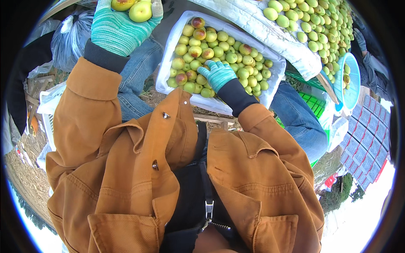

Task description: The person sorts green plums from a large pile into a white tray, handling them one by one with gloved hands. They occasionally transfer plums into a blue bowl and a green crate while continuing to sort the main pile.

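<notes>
Both my hands wear knitted teal gloves. At the upper left my left hand (pixel 121 30) is palm up, carrying two yellow-green jujube fruits (pixel 140 11), one of them partly cut off by the picture's edge. My right hand (pixel 218 74) rests on the jujubes (pixel 242 58) heaped in a crate lined with white plastic (pixel 164 63) in front of me. Its thumb and fingers are spread over the fruit; whether a fruit is under the fingertips is hidden. Many fruits in the crate are green, some with red-brown patches.
A padded sorting table (pixel 253 28) heaped with more fruit (pixel 316 28) stands beyond the crate. A blue plastic basket (pixel 351 82) hangs near its corner. Stacked printed boxes (pixel 367 139) are at the right, a tied plastic bag (pixel 71 41) at the left. Other people are partly visible at both sides.
</notes>
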`<state>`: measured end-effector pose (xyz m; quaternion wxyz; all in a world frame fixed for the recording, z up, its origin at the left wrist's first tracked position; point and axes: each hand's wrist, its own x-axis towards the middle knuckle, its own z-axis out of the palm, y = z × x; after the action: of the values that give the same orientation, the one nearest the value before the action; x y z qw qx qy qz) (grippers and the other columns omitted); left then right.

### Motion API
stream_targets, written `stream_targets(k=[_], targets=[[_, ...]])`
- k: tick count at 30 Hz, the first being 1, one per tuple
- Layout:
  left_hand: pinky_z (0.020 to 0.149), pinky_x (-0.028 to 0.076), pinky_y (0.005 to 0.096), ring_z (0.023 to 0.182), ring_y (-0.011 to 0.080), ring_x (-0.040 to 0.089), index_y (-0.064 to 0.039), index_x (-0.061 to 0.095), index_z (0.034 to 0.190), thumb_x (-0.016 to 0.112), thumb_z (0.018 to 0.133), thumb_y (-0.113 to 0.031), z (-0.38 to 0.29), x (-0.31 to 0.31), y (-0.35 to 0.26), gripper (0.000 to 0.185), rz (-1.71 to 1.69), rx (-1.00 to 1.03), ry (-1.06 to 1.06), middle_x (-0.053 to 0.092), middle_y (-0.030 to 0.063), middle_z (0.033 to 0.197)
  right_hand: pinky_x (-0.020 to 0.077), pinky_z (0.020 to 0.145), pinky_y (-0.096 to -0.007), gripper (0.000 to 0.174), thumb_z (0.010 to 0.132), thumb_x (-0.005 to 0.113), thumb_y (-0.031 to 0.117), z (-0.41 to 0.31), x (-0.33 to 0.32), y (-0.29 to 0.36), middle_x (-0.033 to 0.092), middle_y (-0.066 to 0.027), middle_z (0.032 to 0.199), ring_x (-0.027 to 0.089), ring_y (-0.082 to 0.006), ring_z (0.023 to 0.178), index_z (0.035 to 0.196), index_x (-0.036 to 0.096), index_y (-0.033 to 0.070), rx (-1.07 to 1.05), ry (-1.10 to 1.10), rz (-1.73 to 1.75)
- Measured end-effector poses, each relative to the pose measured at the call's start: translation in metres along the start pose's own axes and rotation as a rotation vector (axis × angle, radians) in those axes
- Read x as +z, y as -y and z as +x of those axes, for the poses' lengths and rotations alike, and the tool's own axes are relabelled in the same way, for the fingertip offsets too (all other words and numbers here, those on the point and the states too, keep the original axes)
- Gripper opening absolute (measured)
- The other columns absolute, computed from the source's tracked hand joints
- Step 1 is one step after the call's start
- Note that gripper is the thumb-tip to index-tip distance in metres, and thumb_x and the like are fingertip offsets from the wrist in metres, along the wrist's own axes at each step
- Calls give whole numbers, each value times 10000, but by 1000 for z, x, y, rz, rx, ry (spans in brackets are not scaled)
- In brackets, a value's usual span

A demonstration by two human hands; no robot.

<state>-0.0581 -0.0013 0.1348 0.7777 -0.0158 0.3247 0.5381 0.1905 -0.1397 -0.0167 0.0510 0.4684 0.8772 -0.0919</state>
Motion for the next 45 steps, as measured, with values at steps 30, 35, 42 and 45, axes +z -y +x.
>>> stream_targets(k=[30, 35, 42, 45], targets=[[494, 477, 275, 802, 250, 579, -126, 609, 978, 510, 892, -534, -21, 43, 138, 429, 312, -652, 403, 541, 139, 1110, 386, 308, -249, 314, 879, 586, 203, -277, -192, -161, 539, -152, 889, 538, -204, 510, 1164, 473, 135, 510, -482, 2300], [426, 431, 267, 654, 217, 472, -101, 582, 919, 558, 853, -559, -68, 24, 199, 464, 285, -856, 195, 499, 173, 1106, 414, 337, -259, 310, 876, 597, 315, -426, -160, -319, 532, -109, 841, 565, -225, 619, 1053, 519, 74, 554, -937, 2373], [430, 391, 248, 668, 223, 480, -119, 603, 850, 581, 784, -627, -85, 1, 258, 512, 213, -806, -52, 545, 185, 984, 486, 722, -491, 278, 912, 498, 410, -487, -36, -466, 560, -67, 845, 542, -263, 783, 888, 535, 135, 1089, -1962, 2227], [443, 395, 247, 695, 227, 493, -121, 623, 857, 575, 793, -614, -76, 0, 260, 499, 110, -807, -138, 536, 202, 1047, 451, 824, -554, 298, 936, 431, 408, -487, -23, -497, 565, -70, 937, 540, -285, 836, 904, 554, 139, 828, -2085, 2275]])
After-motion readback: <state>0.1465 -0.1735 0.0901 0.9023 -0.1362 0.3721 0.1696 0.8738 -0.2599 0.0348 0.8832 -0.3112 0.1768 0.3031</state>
